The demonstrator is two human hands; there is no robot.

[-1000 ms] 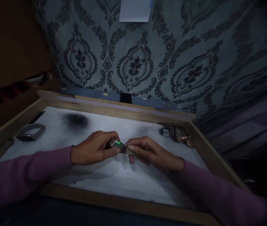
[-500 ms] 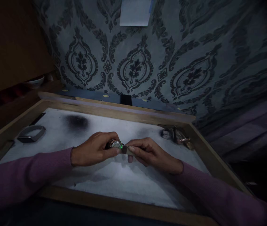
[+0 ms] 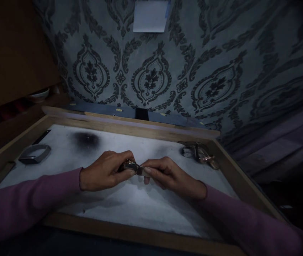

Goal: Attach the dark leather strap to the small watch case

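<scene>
Between my two hands, above the white bottom of the shallow wooden tray, is a wristwatch (image 3: 130,165) with a shiny, round case. My left hand (image 3: 108,171) is closed around the case, thumb at the near side and fingers at the far side. My right hand (image 3: 167,174) pinches a short, flat, dark strap (image 3: 140,170) at the right of the case, thumb on top. The face is tilted and dark, so its details do not show. The fingertips hide part of the strap.
A wooden frame (image 3: 151,128) rims the tray. A grey band-shaped watch (image 3: 35,154) lies at its left, and several watches (image 3: 198,153) are bunched at the back right. Patterned wallpaper (image 3: 151,78) with a white paper (image 3: 150,17) stands behind.
The watch has tilted in my hands: its bright face and the green glint on it no longer show. My grip is about the same, and the view has shifted slightly.
</scene>
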